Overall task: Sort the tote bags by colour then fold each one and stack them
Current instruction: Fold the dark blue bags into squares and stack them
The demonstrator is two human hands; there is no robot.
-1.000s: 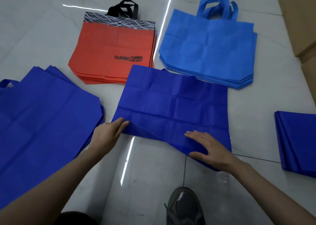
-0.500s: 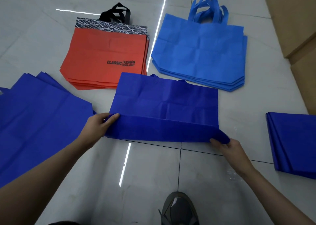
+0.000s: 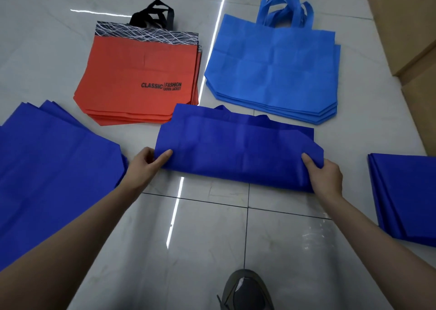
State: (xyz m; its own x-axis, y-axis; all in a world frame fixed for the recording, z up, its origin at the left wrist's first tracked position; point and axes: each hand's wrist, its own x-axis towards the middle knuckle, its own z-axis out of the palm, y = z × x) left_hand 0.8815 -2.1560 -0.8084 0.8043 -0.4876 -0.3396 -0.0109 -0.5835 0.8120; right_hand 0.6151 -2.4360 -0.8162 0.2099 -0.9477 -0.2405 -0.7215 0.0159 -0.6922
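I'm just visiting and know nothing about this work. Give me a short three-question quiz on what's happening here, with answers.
1. True or false: both hands grip the dark blue bag being folded.
2. Which stack lies farthest from the person on the right? A) red stack B) light blue stack C) folded dark blue stack
3. Fill in: the first word printed on the top red bag is ____.

Key
1. True: the left hand pinches its left end and the right hand its right end.
2. B: the light blue stack lies beside the red stack; the folded dark blue stack lies nearer.
3. CLASSIC.
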